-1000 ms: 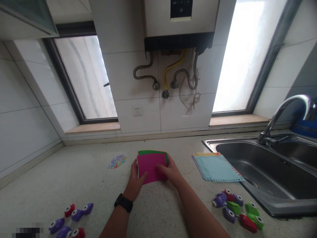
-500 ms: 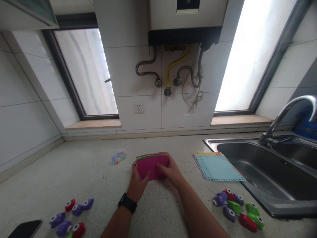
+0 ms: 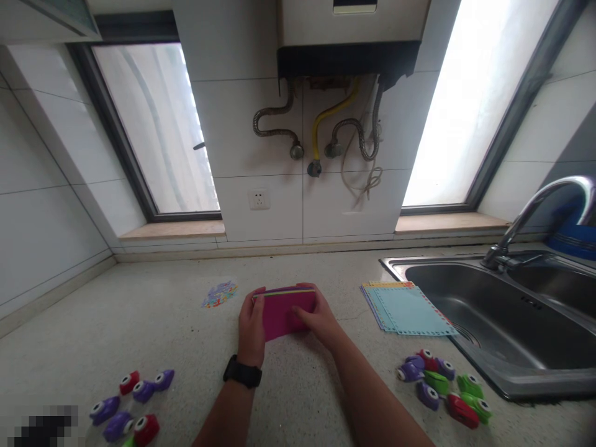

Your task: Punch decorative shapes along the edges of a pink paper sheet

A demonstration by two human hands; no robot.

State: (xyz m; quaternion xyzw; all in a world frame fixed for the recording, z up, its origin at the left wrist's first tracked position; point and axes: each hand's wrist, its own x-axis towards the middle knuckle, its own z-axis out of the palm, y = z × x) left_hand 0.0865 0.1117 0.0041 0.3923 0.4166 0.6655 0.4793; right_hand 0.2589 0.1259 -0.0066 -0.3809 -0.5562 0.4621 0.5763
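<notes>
Both of my hands hold a stack of coloured paper sheets (image 3: 285, 315) above the middle of the counter. The front sheet is magenta, and thin edges of other colours show along the top. My left hand (image 3: 251, 328), below a black watch (image 3: 242, 371), grips the left edge with its thumb pointing up along the front. My right hand (image 3: 320, 318) is closed round the right edge, its thumb pressed on the magenta face. The fingers behind the stack are mostly hidden. Left of the stack lies a patch of small colourful paper pieces (image 3: 220, 293).
Light blue sheets with patterned borders (image 3: 414, 310) lie on the right, overlapping the rim of the steel sink (image 3: 526, 391). Several small craft punches (image 3: 435, 382) sit at front right, and several more (image 3: 144, 390) at front left. A water heater (image 3: 349, 37) hangs above.
My left hand has shifted up along the stack's left edge, its thumb now upright near the top corner. The right hand keeps its grip. The view has tilted slightly.
</notes>
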